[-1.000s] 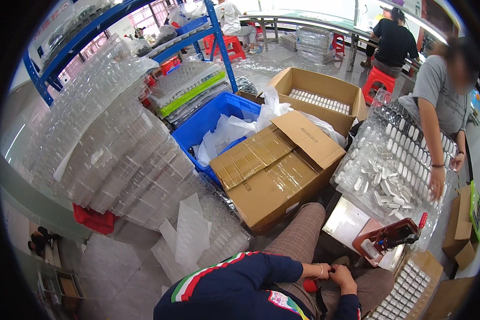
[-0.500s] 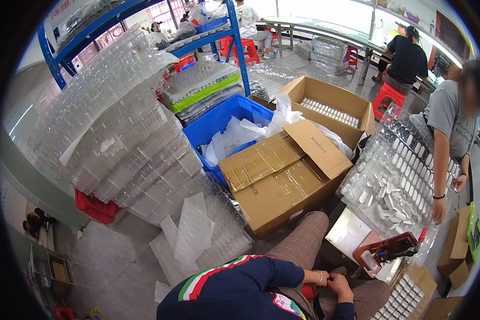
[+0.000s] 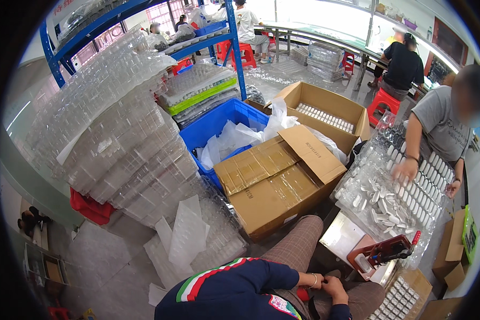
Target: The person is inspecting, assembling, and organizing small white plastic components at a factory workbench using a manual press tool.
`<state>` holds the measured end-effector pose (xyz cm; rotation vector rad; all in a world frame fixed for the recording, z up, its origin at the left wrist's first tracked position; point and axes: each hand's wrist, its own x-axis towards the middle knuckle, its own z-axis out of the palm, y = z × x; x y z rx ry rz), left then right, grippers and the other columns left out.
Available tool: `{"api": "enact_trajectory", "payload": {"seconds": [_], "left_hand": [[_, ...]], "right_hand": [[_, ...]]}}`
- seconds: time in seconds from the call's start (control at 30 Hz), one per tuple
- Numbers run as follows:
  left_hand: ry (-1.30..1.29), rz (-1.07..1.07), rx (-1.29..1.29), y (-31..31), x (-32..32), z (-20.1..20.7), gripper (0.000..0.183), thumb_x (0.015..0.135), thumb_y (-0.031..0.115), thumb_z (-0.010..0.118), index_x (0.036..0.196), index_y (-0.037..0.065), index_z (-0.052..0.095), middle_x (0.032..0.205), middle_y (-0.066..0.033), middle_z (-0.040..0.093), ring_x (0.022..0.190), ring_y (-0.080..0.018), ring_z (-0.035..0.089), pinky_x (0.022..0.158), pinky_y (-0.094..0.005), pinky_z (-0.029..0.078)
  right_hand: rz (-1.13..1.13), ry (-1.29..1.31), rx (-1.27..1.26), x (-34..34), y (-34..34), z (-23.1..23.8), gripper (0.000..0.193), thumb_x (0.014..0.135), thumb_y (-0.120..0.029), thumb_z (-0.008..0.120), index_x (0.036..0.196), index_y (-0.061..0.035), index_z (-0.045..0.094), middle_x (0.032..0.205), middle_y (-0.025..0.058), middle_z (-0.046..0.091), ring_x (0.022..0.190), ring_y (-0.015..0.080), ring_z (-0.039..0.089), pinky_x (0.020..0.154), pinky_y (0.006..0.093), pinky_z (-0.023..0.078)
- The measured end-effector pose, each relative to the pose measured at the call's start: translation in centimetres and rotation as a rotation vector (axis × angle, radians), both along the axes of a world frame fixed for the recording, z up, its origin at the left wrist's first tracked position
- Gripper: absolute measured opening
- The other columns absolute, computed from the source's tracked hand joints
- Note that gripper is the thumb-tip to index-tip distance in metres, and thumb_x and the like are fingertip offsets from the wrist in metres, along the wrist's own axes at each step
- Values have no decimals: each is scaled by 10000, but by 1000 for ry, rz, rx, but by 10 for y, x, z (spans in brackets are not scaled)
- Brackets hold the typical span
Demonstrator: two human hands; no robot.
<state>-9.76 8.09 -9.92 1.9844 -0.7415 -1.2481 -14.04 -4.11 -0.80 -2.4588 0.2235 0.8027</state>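
Note:
Both my hands are together low over my lap, above the brown checked trousers. My left hand (image 3: 316, 281), a bracelet at its wrist, is closed and meets my right hand (image 3: 334, 288), also closed. Whatever lies between the fingers is too small to tell. Just below them is a small red item (image 3: 303, 294), partly hidden by my arm. To the right of my hands, a reddish-brown hand-press fixture (image 3: 381, 252) with a red-tipped lever stands on a pale metal surface (image 3: 340, 234).
A co-worker's hand (image 3: 405, 169) reaches over a clear tray (image 3: 352, 184) of white oval parts. A taped cardboard box (image 3: 272, 181), a blue bin (image 3: 204, 130) and tall stacks of clear trays (image 3: 128, 144) stand ahead and left. A box of white parts (image 3: 402, 296) sits at lower right.
The co-worker's arm has swung left, from the tray's right edge to over the white parts. The whole view has shifted slightly. My hands stay together in my lap.

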Motion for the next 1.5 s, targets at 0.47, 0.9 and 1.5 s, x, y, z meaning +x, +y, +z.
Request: {"api": "enact_trajectory", "payload": {"seconds": [0.47, 0.9, 1.5], "left_hand": [[48, -45, 10, 4, 3, 25, 381, 700, 176, 669, 1038, 2, 655, 902, -183, 695, 805, -311, 682, 680, -400, 537], [-116, -187, -21, 15, 10, 25, 495, 673, 285, 699, 1081, 13, 633, 1018, -215, 670, 971, -362, 641, 844, -413, 512], [-112, -175, 46, 23, 2, 40, 582, 705, 312, 723, 1164, -1, 551, 1144, -234, 621, 1068, -382, 592, 913, -412, 469]], "right_hand": [[-30, -51, -20, -10, -1, 4, 307, 766, -261, 650, 1013, -83, 688, 987, 209, 667, 965, 378, 632, 838, 438, 504], [-7, -172, -4, -14, 2, -21, 291, 770, -303, 642, 950, -78, 684, 925, 192, 674, 896, 380, 638, 792, 459, 512], [-70, -95, -1, -16, 12, -4, 321, 766, -282, 653, 1027, -97, 683, 980, 183, 675, 942, 372, 632, 825, 441, 504]]}}
